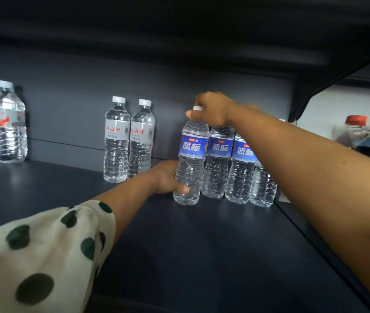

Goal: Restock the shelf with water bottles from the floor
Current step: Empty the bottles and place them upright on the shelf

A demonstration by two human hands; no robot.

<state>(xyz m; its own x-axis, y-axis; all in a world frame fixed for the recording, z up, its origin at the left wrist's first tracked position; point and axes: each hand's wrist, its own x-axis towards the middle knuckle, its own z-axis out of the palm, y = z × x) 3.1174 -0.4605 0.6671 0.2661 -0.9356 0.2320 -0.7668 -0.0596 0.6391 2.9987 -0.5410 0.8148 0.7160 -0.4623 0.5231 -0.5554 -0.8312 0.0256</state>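
A clear water bottle with a blue label [190,163] stands upright on the dark shelf [179,245]. My left hand [167,177] grips its lower body from the left. My right hand [211,109] pinches its white cap from above. To its right stand more blue-label bottles [219,161] in a tight row, touching it. Their caps are hidden behind my right hand and forearm.
Two white-label bottles [127,141] stand left of the blue ones, near the back wall. Another clear pair [1,123] stands at the far left. Red-capped drinks [369,134] sit beyond the shelf's right end. The upper shelf [179,30] hangs low overhead.
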